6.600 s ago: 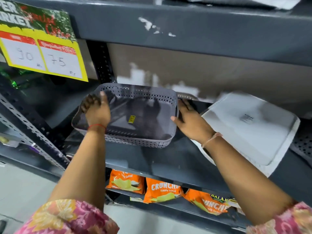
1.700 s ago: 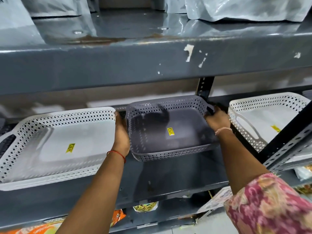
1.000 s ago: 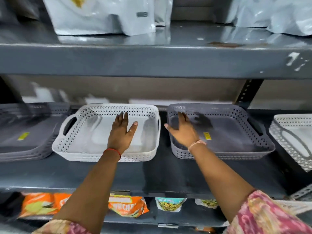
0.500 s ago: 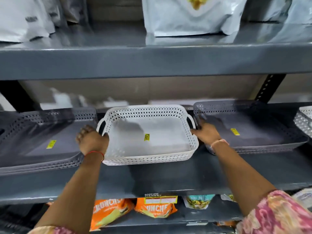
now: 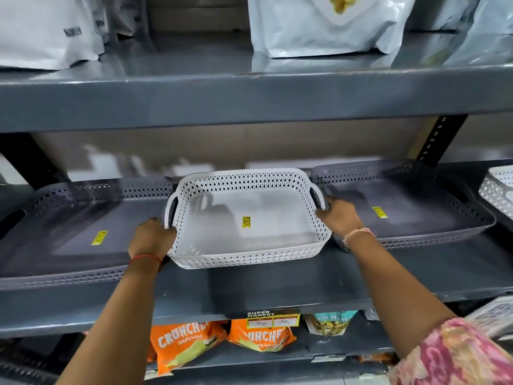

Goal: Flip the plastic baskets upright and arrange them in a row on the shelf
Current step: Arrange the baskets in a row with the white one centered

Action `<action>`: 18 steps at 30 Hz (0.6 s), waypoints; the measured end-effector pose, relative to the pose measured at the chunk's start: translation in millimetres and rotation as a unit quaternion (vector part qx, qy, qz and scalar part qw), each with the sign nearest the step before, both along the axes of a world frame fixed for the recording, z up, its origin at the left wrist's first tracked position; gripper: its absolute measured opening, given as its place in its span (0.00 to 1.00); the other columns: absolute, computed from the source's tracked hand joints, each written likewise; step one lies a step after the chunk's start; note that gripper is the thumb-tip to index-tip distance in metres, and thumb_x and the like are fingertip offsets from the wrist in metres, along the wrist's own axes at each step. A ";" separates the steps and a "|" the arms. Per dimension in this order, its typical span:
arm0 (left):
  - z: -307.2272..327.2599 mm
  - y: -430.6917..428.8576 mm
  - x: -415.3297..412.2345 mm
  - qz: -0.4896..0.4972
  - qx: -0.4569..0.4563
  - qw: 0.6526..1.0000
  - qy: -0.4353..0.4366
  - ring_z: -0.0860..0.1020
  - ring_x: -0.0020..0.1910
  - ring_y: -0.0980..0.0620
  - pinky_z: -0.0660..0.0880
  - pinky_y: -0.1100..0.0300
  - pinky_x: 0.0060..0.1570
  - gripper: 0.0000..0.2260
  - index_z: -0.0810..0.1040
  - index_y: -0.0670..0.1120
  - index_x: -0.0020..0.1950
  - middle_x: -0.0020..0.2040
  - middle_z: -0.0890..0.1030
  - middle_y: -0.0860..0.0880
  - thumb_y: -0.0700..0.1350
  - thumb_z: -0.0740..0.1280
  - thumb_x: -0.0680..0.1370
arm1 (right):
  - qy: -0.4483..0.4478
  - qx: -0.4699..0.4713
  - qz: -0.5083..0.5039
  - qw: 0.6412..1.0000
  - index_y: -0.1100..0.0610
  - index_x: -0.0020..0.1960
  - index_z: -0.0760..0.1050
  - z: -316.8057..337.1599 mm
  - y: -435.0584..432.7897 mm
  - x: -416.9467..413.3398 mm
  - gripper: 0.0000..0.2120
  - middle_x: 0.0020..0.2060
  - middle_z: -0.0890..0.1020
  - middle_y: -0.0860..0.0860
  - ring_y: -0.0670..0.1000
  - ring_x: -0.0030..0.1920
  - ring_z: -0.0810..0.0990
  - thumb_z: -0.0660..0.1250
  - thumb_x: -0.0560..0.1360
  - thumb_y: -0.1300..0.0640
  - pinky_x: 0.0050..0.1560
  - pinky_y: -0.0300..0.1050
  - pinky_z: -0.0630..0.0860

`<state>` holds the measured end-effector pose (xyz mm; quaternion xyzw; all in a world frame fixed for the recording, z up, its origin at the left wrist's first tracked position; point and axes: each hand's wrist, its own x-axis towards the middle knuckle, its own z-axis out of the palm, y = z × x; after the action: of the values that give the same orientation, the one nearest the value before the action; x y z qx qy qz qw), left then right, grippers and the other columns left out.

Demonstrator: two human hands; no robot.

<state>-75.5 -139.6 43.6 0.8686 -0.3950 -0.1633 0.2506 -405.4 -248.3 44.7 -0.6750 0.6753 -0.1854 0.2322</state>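
Observation:
A white perforated basket [image 5: 249, 257] stands upright in the middle of the grey shelf [image 5: 277, 290], a yellow sticker on its floor. My left hand [image 5: 151, 240] grips its left handle and my right hand [image 5: 340, 216] grips its right handle. A grey basket [image 5: 69, 273] sits upright to its left and another grey basket [image 5: 433, 234] to its right, each with a yellow sticker inside. The edge of one more white basket [image 5: 498, 190] shows at the far right.
The upper shelf [image 5: 249, 98] hangs low over the baskets and carries silver-white pouches [image 5: 327, 23]. Black perforated uprights [image 5: 438, 140] stand at the back. Below, orange snack bags [image 5: 183, 343] and a price tag [image 5: 273, 319] sit under the shelf lip.
My hands left the grey basket on the right and took hold of the white basket's two handles. The white basket has shifted slightly toward the front of the shelf.

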 end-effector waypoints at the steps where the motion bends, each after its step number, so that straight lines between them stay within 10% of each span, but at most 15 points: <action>1: 1.5 6.0 -0.8 -0.005 0.017 1.000 0.012 0.73 0.43 0.40 0.69 0.54 0.44 0.17 0.76 0.39 0.46 0.47 0.79 0.38 0.50 0.61 0.66 | 0.017 0.007 -0.011 1.000 0.60 0.63 0.72 0.8 3.5 -1.8 0.20 0.55 0.81 0.63 0.63 0.56 0.78 0.64 0.73 0.55 0.56 0.48 0.74; 18: -11.4 -9.7 -0.3 -0.041 0.045 0.992 -0.109 0.75 0.55 0.33 0.70 0.51 0.48 0.16 0.73 0.39 0.61 0.58 0.78 0.33 0.40 0.60 0.74 | 0.095 0.005 -0.044 0.994 0.59 0.54 0.76 -2.4 4.5 8.5 0.14 0.53 0.82 0.60 0.62 0.52 0.79 0.62 0.70 0.57 0.45 0.46 0.70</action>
<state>-75.8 -149.2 32.2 0.8747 -0.4477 -0.0954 0.1595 -396.9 -243.8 42.3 -0.6583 0.7241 -0.1272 0.1617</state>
